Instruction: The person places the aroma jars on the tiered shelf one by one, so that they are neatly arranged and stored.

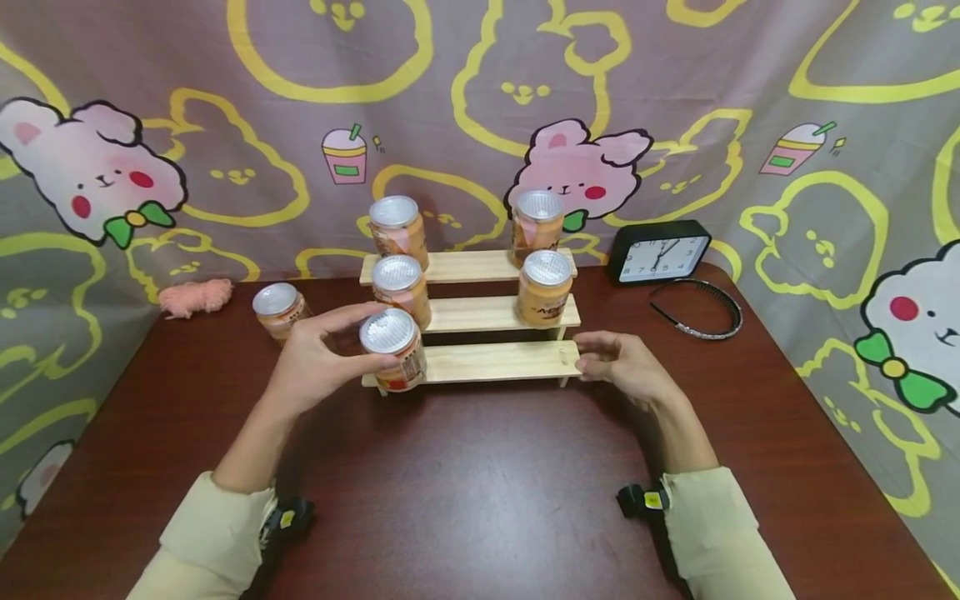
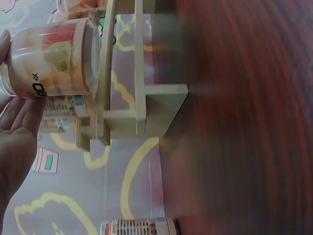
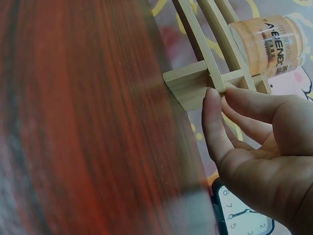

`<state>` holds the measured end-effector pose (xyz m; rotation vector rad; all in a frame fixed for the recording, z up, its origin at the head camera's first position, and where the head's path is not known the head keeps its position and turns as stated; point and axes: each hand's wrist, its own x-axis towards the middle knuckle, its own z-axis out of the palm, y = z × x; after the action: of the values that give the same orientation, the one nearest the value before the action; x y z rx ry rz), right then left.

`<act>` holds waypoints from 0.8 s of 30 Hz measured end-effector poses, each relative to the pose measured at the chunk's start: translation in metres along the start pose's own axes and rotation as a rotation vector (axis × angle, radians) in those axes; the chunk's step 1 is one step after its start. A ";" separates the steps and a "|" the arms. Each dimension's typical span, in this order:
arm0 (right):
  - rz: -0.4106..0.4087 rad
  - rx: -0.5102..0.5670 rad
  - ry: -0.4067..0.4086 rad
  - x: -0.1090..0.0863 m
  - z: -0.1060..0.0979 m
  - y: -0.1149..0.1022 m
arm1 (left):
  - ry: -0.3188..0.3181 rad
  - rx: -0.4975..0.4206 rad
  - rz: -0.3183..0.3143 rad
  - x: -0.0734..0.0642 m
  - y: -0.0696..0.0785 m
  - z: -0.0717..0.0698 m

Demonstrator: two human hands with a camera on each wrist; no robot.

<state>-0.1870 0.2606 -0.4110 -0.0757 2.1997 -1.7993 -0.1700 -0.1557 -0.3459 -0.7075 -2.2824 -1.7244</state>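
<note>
A three-step wooden rack (image 1: 495, 360) stands at the back of the table. My left hand (image 1: 313, 360) grips an orange can with a silver lid (image 1: 401, 364) between thumb and fingers, at the left end of the lowest step. In the left wrist view the same can (image 2: 51, 58) is upright against that step; whether its base fully rests there I cannot tell. My right hand (image 1: 630, 367) pinches the right end of the lowest step, and the right wrist view shows thumb and fingertips (image 3: 211, 98) on its corner. Similar cans stand at both ends of the middle (image 1: 545, 300) and top steps.
Another can (image 1: 279, 310) stands on the table left of the rack, near a pink yarn bundle (image 1: 195, 297). To the right are a black clock (image 1: 660, 252) and a headband (image 1: 705, 321). A patterned curtain (image 1: 450, 100) hangs behind the table.
</note>
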 end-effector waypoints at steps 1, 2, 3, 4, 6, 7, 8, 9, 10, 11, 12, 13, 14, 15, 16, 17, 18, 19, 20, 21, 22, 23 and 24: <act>0.000 -0.001 -0.001 0.000 0.000 0.000 | -0.011 -0.026 0.018 0.001 0.000 0.003; 0.001 0.000 0.000 0.000 0.000 0.000 | -0.023 -0.050 0.036 0.002 0.000 0.005; 0.001 -0.001 0.000 0.000 0.000 0.000 | -0.036 -0.075 0.052 0.003 -0.001 0.008; 0.002 -0.002 0.000 0.000 0.000 0.000 | -0.044 -0.097 0.064 0.004 -0.001 0.011; 0.003 -0.001 -0.002 -0.001 -0.001 0.001 | -0.048 -0.109 0.075 0.006 -0.001 0.016; 0.005 0.002 -0.002 -0.001 -0.001 0.001 | -0.047 -0.098 0.079 0.007 -0.001 0.019; 0.006 0.003 -0.002 -0.001 -0.001 0.002 | -0.040 -0.075 0.073 0.007 0.000 0.021; 0.007 0.006 -0.002 -0.001 -0.002 0.002 | -0.036 -0.058 0.064 0.008 0.000 0.024; 0.007 0.008 -0.002 -0.001 -0.002 0.002 | -0.034 -0.046 0.052 0.009 0.001 0.026; 0.008 0.010 -0.002 0.000 -0.002 0.002 | -0.036 -0.036 0.042 0.010 0.002 0.028; 0.007 0.011 -0.002 0.000 -0.001 0.002 | -0.039 -0.032 0.035 0.011 0.003 0.030; 0.007 0.012 -0.002 0.000 -0.001 0.002 | -0.042 -0.021 0.034 0.012 0.004 0.033; 0.007 0.012 -0.002 0.000 -0.001 0.003 | -0.049 -0.026 0.034 0.014 0.004 0.035; 0.007 0.013 -0.001 0.000 -0.001 0.003 | -0.052 -0.027 0.035 0.015 0.005 0.038; 0.006 0.011 -0.002 0.000 -0.001 0.003 | -0.053 -0.025 0.040 0.016 0.005 0.040; 0.004 0.009 -0.002 0.000 -0.001 0.003 | -0.054 -0.024 0.049 0.017 0.005 0.043; 0.002 0.008 -0.003 0.000 -0.001 0.003 | -0.056 -0.024 0.063 0.019 0.006 0.045; 0.001 0.007 -0.002 0.000 -0.001 0.003 | -0.059 -0.029 0.075 0.020 0.006 0.048; 0.000 0.006 -0.002 0.000 -0.001 0.002 | -0.062 -0.039 0.085 0.021 0.006 0.050; -0.002 0.005 -0.003 0.000 -0.001 0.002 | -0.063 -0.043 0.093 0.021 0.006 0.052; -0.003 0.006 -0.003 0.000 -0.001 0.002 | -0.064 -0.042 0.104 0.022 0.006 0.055; -0.005 0.006 -0.004 0.000 0.000 0.002 | -0.066 -0.043 0.110 0.023 0.005 0.057; -0.005 0.006 -0.001 0.001 0.000 0.002 | -0.068 -0.043 0.112 0.023 0.005 0.059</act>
<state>-0.1874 0.2611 -0.4129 -0.0808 2.1951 -1.8078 -0.1801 -0.0934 -0.3495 -0.8983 -2.2091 -1.7274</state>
